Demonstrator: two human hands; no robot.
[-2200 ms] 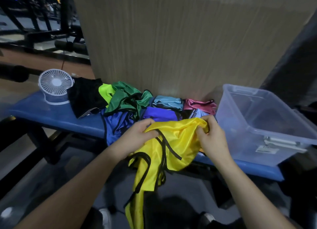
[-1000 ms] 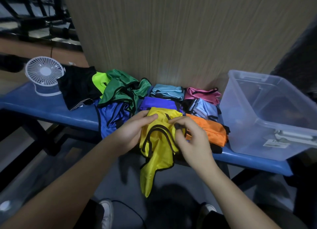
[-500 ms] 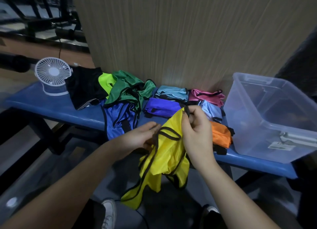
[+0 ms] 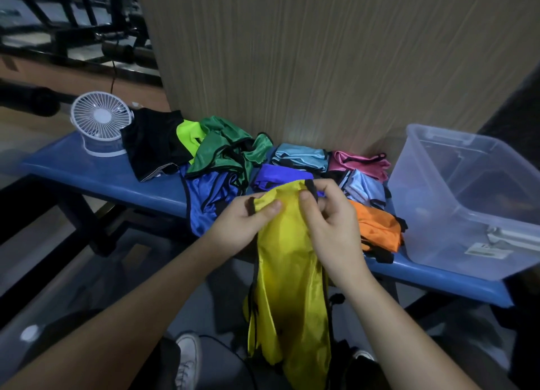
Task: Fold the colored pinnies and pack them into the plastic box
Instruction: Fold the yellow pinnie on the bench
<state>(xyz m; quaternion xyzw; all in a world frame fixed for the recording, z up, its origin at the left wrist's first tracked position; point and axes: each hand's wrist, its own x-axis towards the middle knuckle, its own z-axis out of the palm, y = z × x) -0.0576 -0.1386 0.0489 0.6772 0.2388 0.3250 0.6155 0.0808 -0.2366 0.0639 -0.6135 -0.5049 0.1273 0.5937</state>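
Since half a second ago, both hands rose and now pinch the top hem of the shiny yellow pinny with black trim [image 4: 287, 278], left hand [image 4: 242, 229] beside right hand [image 4: 327, 229]. It hangs straight below them, in front of the blue bench [image 4: 96, 173]. To fold well, I think the two shoulder corners should match evenly first.

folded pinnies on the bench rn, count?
5: light blue and pink by the wall, purple and pale blue in front, orange nearest the plastic box. More may hide underneath.
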